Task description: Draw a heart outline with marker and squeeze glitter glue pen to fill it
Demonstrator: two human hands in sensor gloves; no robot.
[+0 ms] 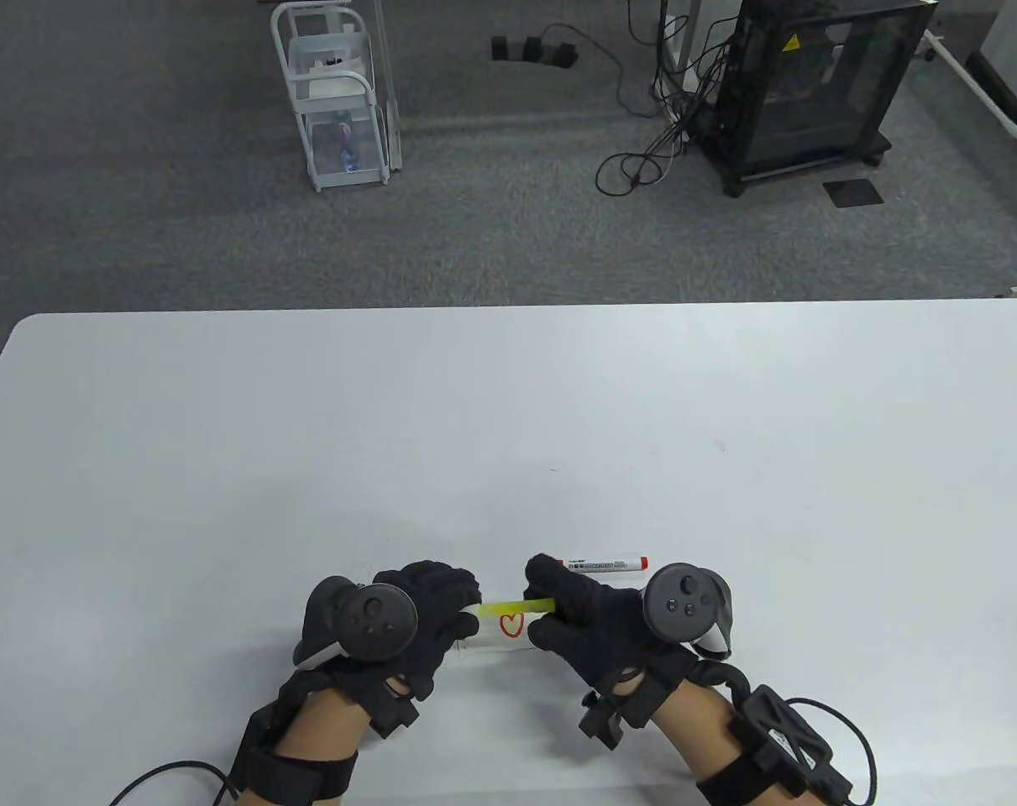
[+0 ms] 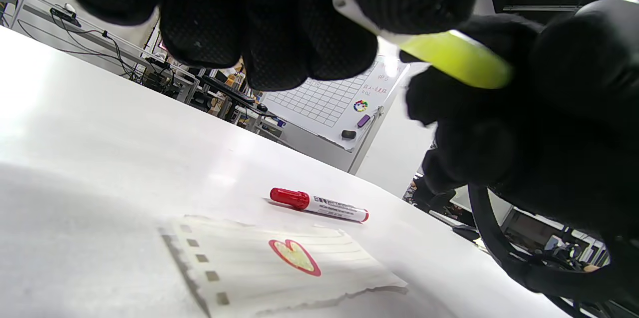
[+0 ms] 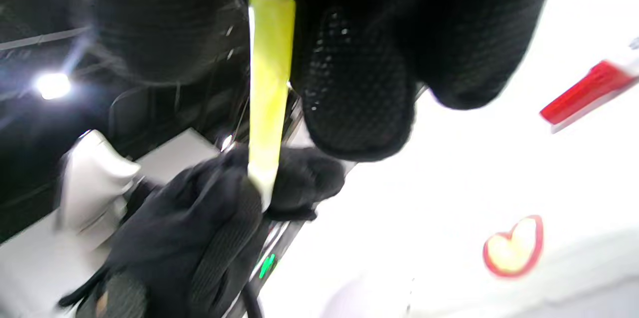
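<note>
Table view: translucent yellow-green glitter glue pen [image 1: 516, 606], a slim tube, held level above the table [image 1: 508, 420] between both knit-gloved hands. Left hand [image 1: 407, 617] pinching one end, right hand [image 1: 579, 617] curled round the other. Below the tube, torn lined paper [image 2: 279, 268] with a red heart outline [image 2: 294, 257], yellowish inside. Beyond the right fingers, capped red marker [image 1: 606, 563], lying flat.

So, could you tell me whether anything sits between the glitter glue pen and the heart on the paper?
Nothing visible does. Both hands, left hand and right hand, hold the glitter glue pen above the heart; the marker lies off to the side.
</note>
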